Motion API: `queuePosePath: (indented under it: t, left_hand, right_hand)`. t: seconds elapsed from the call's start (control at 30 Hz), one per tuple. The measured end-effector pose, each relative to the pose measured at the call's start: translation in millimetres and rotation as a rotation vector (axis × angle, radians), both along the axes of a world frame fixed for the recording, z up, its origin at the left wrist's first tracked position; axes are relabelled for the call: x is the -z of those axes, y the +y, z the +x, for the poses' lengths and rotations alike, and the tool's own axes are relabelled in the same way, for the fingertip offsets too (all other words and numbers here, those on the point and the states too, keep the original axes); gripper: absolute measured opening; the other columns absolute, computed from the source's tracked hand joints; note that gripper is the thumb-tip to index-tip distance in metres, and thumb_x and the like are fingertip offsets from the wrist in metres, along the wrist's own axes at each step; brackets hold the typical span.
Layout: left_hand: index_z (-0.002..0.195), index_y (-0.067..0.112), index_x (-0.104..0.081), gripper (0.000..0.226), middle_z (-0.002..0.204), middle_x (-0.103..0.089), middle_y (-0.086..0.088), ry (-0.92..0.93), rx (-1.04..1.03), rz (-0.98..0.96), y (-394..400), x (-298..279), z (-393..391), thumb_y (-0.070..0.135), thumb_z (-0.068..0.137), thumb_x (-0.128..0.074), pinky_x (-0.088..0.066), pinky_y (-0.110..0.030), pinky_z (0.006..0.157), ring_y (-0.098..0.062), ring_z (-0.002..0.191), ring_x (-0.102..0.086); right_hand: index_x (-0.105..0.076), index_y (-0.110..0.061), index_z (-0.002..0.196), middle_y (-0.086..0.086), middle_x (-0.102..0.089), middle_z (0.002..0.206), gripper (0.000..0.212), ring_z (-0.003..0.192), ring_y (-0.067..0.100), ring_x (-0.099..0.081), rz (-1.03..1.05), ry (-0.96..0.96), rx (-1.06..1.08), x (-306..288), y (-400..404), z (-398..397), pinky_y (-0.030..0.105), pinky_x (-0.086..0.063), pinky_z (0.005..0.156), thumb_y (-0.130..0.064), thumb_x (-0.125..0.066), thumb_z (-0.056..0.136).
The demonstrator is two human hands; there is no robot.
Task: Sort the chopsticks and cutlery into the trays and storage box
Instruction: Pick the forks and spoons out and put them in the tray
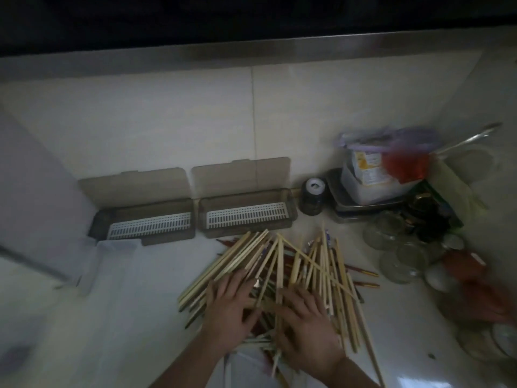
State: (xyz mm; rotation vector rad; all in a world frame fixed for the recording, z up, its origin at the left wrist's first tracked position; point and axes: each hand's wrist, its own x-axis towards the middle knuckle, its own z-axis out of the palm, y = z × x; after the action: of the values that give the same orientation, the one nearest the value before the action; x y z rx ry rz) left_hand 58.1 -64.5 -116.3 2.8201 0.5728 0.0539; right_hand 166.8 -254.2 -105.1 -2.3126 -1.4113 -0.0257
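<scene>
Chopsticks (282, 273) lie in a loose, crisscrossed heap on the pale surface (134, 303) at the lower centre of the frame, mostly pale wood with some red and dark ones underneath. They look light, stiff and thin, and probably roll and slide easily on a smooth top, so a single stick would likely be best pinched near its middle or thicker end, while a handful is better gathered parallel and clasped around the middle so it does not fan out. Tangled as they are, lifting one may drag its neighbours along (the blur makes it hard to tell which sticks cross over which). The left hand (229, 312) rests palm down on the near left part of the heap, fingers spread and fairly straight, touching the sticks without closing round any that I can see. The right hand (307, 329) lies on the near right part, fingers slightly bent over the sticks; whether it pinches one I cannot tell. Two open brown storage boxes (246, 217) with white slotted trays (148, 226) inside stand side by side just above the heap, at centre left, lids leaning against the wall
</scene>
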Motion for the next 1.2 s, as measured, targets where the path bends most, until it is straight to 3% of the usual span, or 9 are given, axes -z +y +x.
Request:
queuePosePath:
  t: [0.17,0.3,0.4,0.5,0.6,0.7,0.9,1.07,1.2]
  left_hand:
    - [0.135,0.038,-0.045,0.060,0.145,-0.047,0.001,0.031,-0.036,0.012,30,1,-33,0.054,0.077,-0.049,-0.040,-0.064,0.101,-0.028,0.127,-0.048]
    - [0.145,0.040,-0.034,0.067,0.149,-0.042,0.004,0.024,-0.071,0.017,51,4,-54,0.049,0.080,-0.048,-0.036,-0.058,0.107,-0.025,0.131,-0.043]
    - [0.137,0.037,-0.042,0.063,0.143,-0.047,0.001,0.047,-0.085,0.013,60,5,-58,0.045,0.076,-0.055,-0.040,-0.058,0.103,-0.027,0.125,-0.049]
    - [0.138,0.037,-0.043,0.062,0.145,-0.044,0.003,0.002,-0.105,-0.071,61,6,-62,0.042,0.077,-0.050,-0.038,-0.056,0.106,-0.027,0.130,-0.045]
    - [0.138,0.036,-0.047,0.060,0.149,-0.038,0.006,-0.110,0.077,-0.105,54,6,-65,0.032,0.078,-0.051,-0.029,-0.049,0.112,-0.021,0.135,-0.036]
    - [0.121,0.038,-0.058,0.043,0.145,-0.041,0.010,-0.161,0.225,-0.078,51,8,-72,0.028,0.079,-0.057,-0.027,-0.050,0.113,-0.016,0.135,-0.035]
    - [0.115,0.042,-0.059,0.031,0.144,-0.044,0.009,-0.082,0.076,-0.039,60,15,-88,0.036,0.087,-0.049,-0.022,-0.054,0.113,-0.021,0.134,-0.037]
    - [0.110,0.040,-0.062,0.031,0.141,-0.048,0.008,-0.044,-0.053,-0.041,70,17,-96,0.039,0.080,-0.054,-0.019,-0.047,0.110,-0.026,0.127,-0.043]
    - [0.108,0.040,-0.061,0.026,0.139,-0.050,0.010,-0.102,-0.076,-0.067,70,19,-94,0.038,0.084,-0.053,-0.021,-0.047,0.110,-0.023,0.127,-0.043]
  right_hand:
    - [-0.051,-0.044,0.122,-0.008,-0.042,0.146,0.051,0.137,0.027,-0.037,-0.223,-0.058,-0.037,10,9,-6,0.063,-0.032,0.103,-0.069,-0.049,0.077]
    - [-0.055,-0.040,0.121,-0.010,-0.038,0.149,0.042,0.144,0.019,-0.021,-0.205,0.006,-0.040,10,-3,20,0.057,-0.030,0.108,-0.056,-0.052,0.082]
    - [-0.055,-0.037,0.123,-0.011,-0.038,0.149,0.040,0.145,0.016,-0.018,-0.199,0.033,-0.035,7,-15,39,0.053,-0.031,0.110,-0.051,-0.053,0.086]
    - [-0.058,-0.038,0.118,-0.008,-0.043,0.146,0.035,0.144,0.022,-0.024,-0.202,-0.014,0.009,-1,-17,47,0.054,-0.033,0.109,-0.049,-0.051,0.086]
    - [-0.066,-0.029,0.109,-0.001,-0.054,0.135,0.031,0.136,0.031,-0.037,-0.131,-0.057,0.062,-12,-4,33,0.052,-0.034,0.108,-0.043,-0.053,0.085]
    - [-0.069,-0.022,0.097,0.001,-0.063,0.112,0.018,0.111,0.029,-0.054,0.032,-0.080,-0.051,-13,15,-13,0.045,-0.045,0.091,-0.033,-0.059,0.085]
    - [-0.067,-0.031,0.093,-0.006,-0.064,0.094,0.014,0.086,0.024,-0.059,0.056,-0.177,-0.182,12,47,-73,0.037,-0.045,0.075,-0.041,-0.060,0.086]
    - [-0.066,-0.025,0.075,-0.001,-0.063,0.090,0.016,0.089,0.029,-0.052,0.007,-0.301,-0.036,23,55,-67,0.042,-0.041,0.077,-0.040,-0.062,0.078]
    - [-0.071,-0.021,0.083,0.001,-0.064,0.097,0.023,0.098,0.030,-0.050,-0.022,-0.414,0.004,36,56,-68,0.047,-0.040,0.083,-0.037,-0.057,0.075]
